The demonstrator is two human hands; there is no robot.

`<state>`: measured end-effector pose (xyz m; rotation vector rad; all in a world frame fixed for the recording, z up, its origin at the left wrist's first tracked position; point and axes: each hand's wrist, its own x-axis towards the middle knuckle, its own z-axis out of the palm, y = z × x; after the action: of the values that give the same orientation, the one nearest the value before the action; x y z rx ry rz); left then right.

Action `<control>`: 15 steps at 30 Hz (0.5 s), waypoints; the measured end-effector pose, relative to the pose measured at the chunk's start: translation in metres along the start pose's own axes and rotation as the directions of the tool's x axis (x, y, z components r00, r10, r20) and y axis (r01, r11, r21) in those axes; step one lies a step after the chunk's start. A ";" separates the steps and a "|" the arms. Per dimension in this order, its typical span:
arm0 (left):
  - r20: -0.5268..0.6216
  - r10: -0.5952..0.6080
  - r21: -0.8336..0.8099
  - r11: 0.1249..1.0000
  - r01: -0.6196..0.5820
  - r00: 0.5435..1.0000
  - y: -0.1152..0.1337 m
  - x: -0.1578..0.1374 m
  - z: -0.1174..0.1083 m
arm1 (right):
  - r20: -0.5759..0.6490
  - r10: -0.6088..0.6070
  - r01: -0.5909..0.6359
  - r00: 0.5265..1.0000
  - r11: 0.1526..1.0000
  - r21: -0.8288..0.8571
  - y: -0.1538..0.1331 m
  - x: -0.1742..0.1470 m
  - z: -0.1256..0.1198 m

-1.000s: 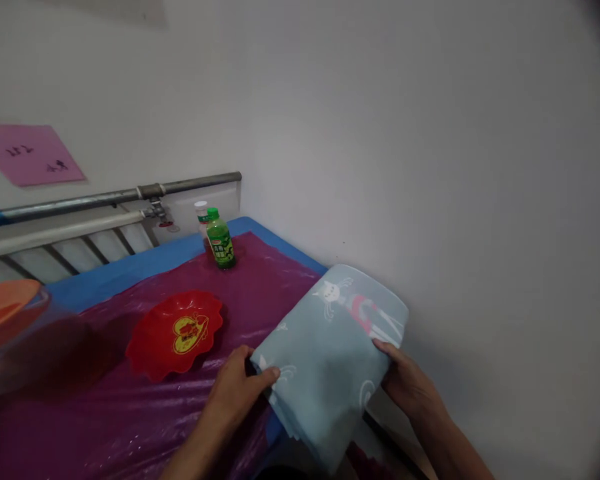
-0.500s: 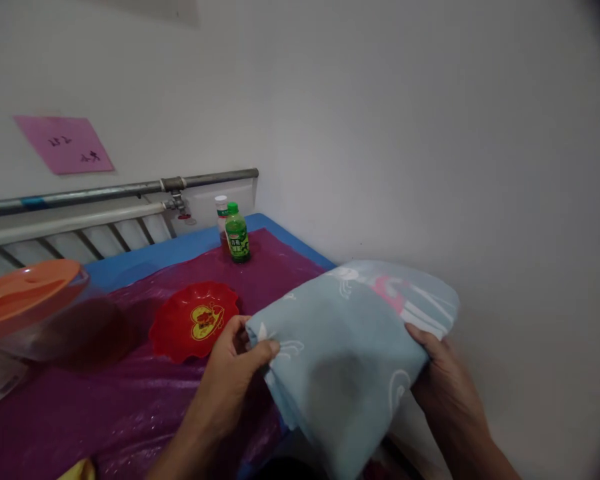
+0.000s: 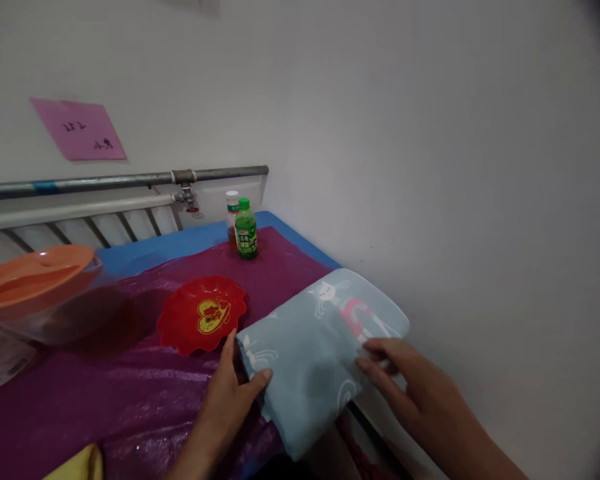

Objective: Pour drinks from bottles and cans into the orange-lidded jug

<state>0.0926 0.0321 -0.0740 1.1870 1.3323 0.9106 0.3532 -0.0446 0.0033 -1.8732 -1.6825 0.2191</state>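
A folded light-blue cloth printed with white cats and a pink figure lies over the near right edge of the table. My left hand grips its left side, with the thumb on top and the fingers along the folded edge. At the cloth's right side, my right hand has its thumb and forefinger slightly apart. The fingertips reach the cloth's upper surface but do not close on it. The rest of that hand's fingers are partly hidden.
A purple plastic cover lies on the blue table. Left of the cloth sit a red scalloped plate and a tub with an orange lid. A green bottle and a white-capped bottle stand near the wall corner.
The cloth has come down and left onto the table's edge. My right hand has let go of its right end and moved left over it; my left hand keeps its grip.
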 end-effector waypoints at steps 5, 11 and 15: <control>0.042 0.022 -0.053 0.998 -0.019 0.999 -0.006 0.003 0.006 | -0.200 -0.459 0.430 0.866 0.886 -0.173 -0.059 0.043 0.030; -0.002 -0.014 -0.112 0.994 0.013 1.000 0.006 -0.011 0.008 | 0.089 -0.499 0.506 0.862 0.836 -0.214 -0.016 0.063 0.119; 0.056 0.043 0.175 0.983 -0.053 0.997 0.032 -0.030 -0.024 | -0.134 -0.468 0.473 0.874 0.881 0.004 0.010 0.073 0.154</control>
<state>0.0713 0.0119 -0.0338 1.3755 1.3694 0.8025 0.2979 0.0737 -0.1061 -1.3602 -1.9653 -0.0705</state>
